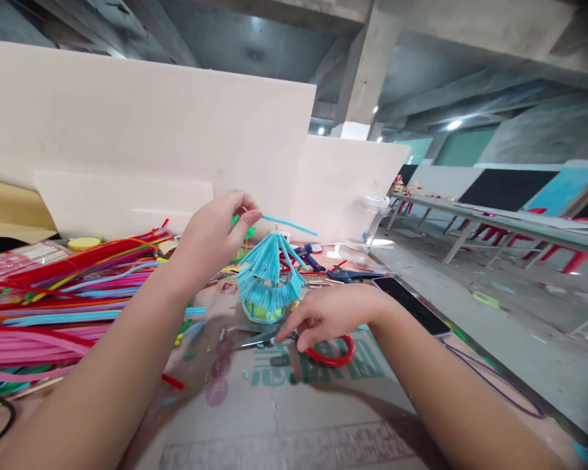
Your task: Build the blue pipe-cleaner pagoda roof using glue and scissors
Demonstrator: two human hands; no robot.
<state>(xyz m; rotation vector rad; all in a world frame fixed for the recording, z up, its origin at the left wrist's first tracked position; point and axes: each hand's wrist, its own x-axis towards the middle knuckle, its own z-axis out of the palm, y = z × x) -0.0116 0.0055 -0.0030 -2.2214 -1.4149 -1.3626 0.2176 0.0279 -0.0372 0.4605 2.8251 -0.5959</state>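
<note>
My left hand [223,225] is raised, its thumb and fingers pinching one end of a light blue pipe cleaner [291,225] that points to the right. Below that strip stands a small blue model [272,271] with a cone-shaped roof of pipe cleaner pieces and a round, yellow-green lower part. My right hand [330,316] is low over a pair of scissors [334,356] with red handles, fingers curled and closed at the pivot and handles. The scissors' blades point left, just in front of the model. The hand hides part of them.
Bundles of coloured pipe cleaners [34,343] cover the left side. Under the model lies a printed cardboard sheet [274,424]. A phone [411,307], blue-handled pliers [355,275] and a clear jar [372,219] are on the right. White boards [142,130] stand behind.
</note>
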